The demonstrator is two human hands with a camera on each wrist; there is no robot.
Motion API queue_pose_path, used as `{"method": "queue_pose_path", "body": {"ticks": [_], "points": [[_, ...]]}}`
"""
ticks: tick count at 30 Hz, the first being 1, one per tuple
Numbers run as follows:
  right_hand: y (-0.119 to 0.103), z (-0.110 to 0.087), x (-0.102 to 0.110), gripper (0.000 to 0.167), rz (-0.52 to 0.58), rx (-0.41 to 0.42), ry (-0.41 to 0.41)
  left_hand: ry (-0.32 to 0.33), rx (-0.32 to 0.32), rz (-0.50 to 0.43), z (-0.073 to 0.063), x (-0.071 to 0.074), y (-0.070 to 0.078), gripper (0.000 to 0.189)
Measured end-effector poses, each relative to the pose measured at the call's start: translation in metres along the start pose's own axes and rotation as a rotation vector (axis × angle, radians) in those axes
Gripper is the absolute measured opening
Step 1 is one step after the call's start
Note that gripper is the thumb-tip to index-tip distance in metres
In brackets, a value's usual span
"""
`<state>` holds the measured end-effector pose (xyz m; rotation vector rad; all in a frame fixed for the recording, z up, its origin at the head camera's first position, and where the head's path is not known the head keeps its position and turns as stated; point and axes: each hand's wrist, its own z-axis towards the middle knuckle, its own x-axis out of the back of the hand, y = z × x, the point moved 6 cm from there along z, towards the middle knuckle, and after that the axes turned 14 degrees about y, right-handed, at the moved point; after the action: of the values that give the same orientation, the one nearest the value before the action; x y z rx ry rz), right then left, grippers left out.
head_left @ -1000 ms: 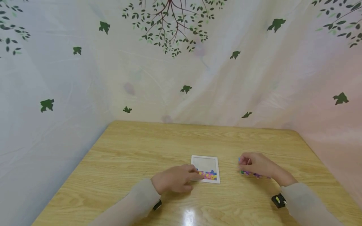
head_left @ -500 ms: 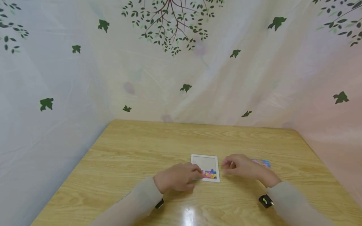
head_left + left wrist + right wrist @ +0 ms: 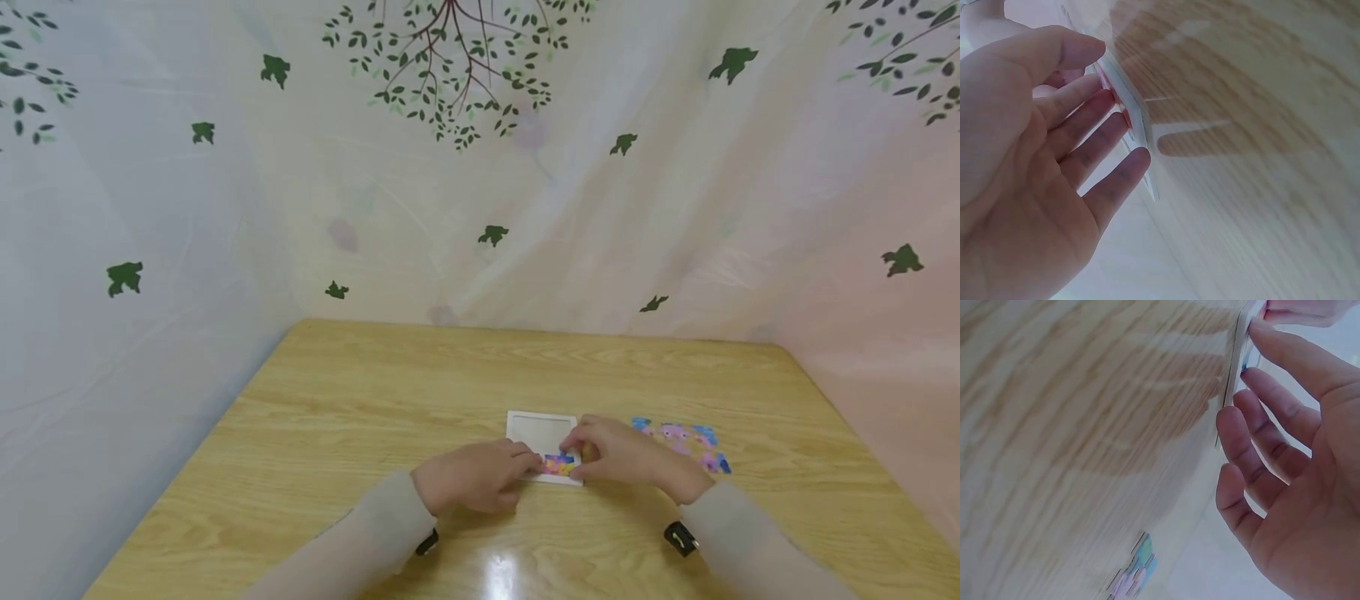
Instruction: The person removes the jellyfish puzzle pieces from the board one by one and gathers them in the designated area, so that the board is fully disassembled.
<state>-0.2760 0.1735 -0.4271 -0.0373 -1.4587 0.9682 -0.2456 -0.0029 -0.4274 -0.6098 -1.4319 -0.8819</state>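
A white puzzle frame (image 3: 543, 414) lies on the table, with a row of colourful jigsaw pieces (image 3: 558, 464) along its near side. My left hand (image 3: 476, 475) rests its fingertips on the left part of that row. In the left wrist view the fingers (image 3: 1094, 140) are spread and only gently bent at the frame's edge. My right hand (image 3: 622, 450) reaches to the frame's right side, thumb and index finger apart at the row's right end. The right wrist view shows the index fingertip (image 3: 1249, 376) touching beside a bit of blue, the other fingers loosely bent.
Several more pink and blue jigsaw pieces (image 3: 682, 437) lie together on the wooden table (image 3: 390, 375), right of the frame and just beyond my right wrist. A printed curtain (image 3: 420, 208) hangs behind the table and at both sides.
My right hand has moved left from the loose pieces to the frame's right side, uncovering those pieces. My left hand has stayed at the frame, shifting slightly right.
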Motion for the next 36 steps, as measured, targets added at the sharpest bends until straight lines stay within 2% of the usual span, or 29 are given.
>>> {"method": "queue_pose_path", "body": {"ticks": [7,14,23,36], "points": [[-0.0036,0.0012,0.0019,0.028,0.05,-0.024,-0.028,0.039,-0.079,0.028,-0.0026,0.0036,0.0034,0.052],[-0.0053,0.0017,0.0018,0.028,0.092,-0.029,-0.04,0.015,-0.056,0.007,-0.003,0.0076,0.0062,0.051],[-0.0027,0.0021,-0.0011,0.031,0.184,-0.039,-0.054,-0.004,-0.033,0.004,-0.0041,0.0012,0.0026,0.053],[0.0001,-0.0003,-0.0022,0.024,0.186,-0.007,-0.032,-0.006,-0.035,0.013,-0.0066,-0.0001,0.0029,0.055]]}}
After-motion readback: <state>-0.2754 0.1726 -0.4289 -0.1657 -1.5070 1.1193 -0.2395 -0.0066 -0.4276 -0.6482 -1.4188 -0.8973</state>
